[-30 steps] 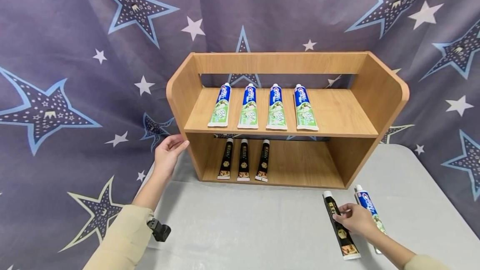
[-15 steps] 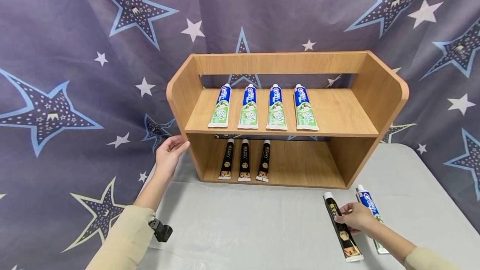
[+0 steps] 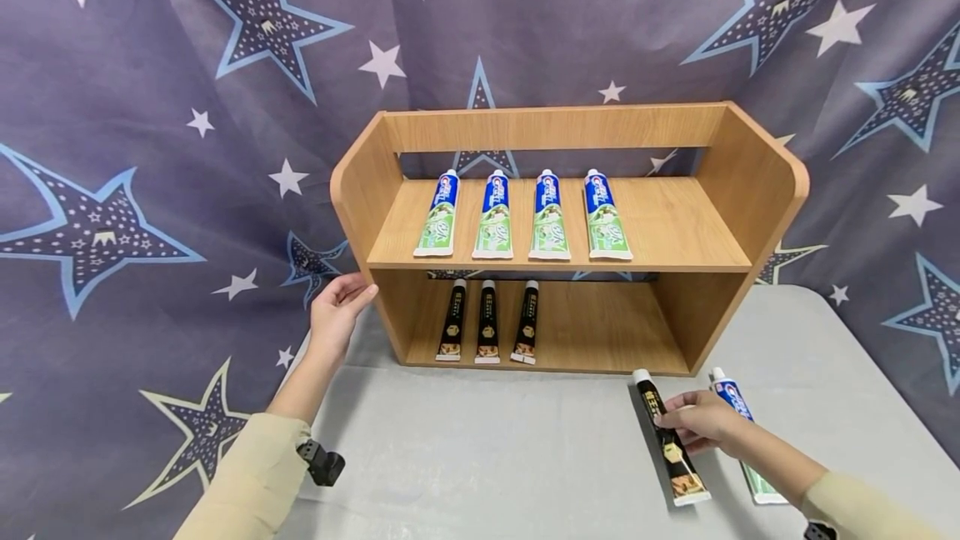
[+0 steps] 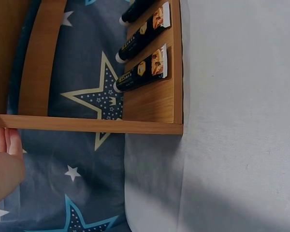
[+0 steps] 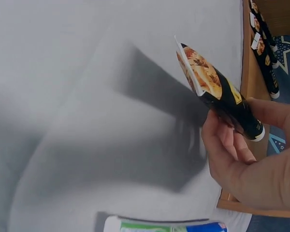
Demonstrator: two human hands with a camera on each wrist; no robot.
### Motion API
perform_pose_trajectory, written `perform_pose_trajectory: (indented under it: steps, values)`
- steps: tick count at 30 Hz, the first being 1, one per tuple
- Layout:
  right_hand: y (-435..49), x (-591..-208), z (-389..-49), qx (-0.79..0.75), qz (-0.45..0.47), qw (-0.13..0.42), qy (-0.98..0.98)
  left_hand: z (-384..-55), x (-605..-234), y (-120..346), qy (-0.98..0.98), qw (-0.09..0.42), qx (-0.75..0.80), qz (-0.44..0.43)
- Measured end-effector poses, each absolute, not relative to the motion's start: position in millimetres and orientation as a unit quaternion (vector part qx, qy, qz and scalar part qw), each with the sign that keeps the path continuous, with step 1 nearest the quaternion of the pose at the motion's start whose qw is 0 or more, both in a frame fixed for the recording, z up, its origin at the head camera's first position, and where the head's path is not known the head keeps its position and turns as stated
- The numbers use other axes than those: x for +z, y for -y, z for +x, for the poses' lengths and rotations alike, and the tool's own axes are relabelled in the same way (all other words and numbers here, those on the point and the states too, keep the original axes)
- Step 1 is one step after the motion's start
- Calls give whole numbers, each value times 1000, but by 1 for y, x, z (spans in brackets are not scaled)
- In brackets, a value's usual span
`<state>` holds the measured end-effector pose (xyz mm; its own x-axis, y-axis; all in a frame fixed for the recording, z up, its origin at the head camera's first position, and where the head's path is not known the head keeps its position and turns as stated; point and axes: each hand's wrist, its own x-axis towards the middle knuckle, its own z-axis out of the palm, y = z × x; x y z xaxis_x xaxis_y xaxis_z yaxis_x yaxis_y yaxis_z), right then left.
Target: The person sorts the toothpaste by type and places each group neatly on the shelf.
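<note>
My right hand [image 3: 701, 421] pinches a black toothpaste tube [image 3: 671, 444] between thumb and fingers, in front of the shelf's right end. In the right wrist view the black tube [image 5: 220, 89] is off the tabletop and casts a shadow on it. Beside that hand a blue and green toothpaste tube [image 3: 761, 486] lies on the table, partly covered by the forearm. My left hand [image 3: 335, 315] touches the outer left side of the wooden shelf [image 3: 555, 267]. In the left wrist view the left hand's fingers [image 4: 13, 142] lie against the side panel, only partly seen.
On the upper board lie several blue and green toothpaste tubes [image 3: 549, 215] in a row. Three black tubes [image 3: 487, 322] lie on the lower board, towards its left. The shelf stands on a grey-covered table [image 3: 487, 448], before a star-patterned curtain [image 3: 525, 23].
The right hand has lifted the black tube and carried it slightly to the left and towards the shelf. My left hand stays at the shelf's side.
</note>
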<state>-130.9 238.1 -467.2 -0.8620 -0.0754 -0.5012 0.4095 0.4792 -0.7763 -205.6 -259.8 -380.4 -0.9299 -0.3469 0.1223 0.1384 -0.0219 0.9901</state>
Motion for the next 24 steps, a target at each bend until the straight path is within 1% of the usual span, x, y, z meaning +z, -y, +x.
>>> perform_pose_trajectory:
  steps: [9,18,24]
  values:
    - [-228,-467,-141,-566,87,287,-768,-203,-379,258,673,179,-715,61]
    - [-220,-468,-152,-619,62,313,-717,-205,-379,259,671,177,-716,74]
    - [-212,-469,-161,-647,67,326,-686,-205,-380,260,674,173,-714,77]
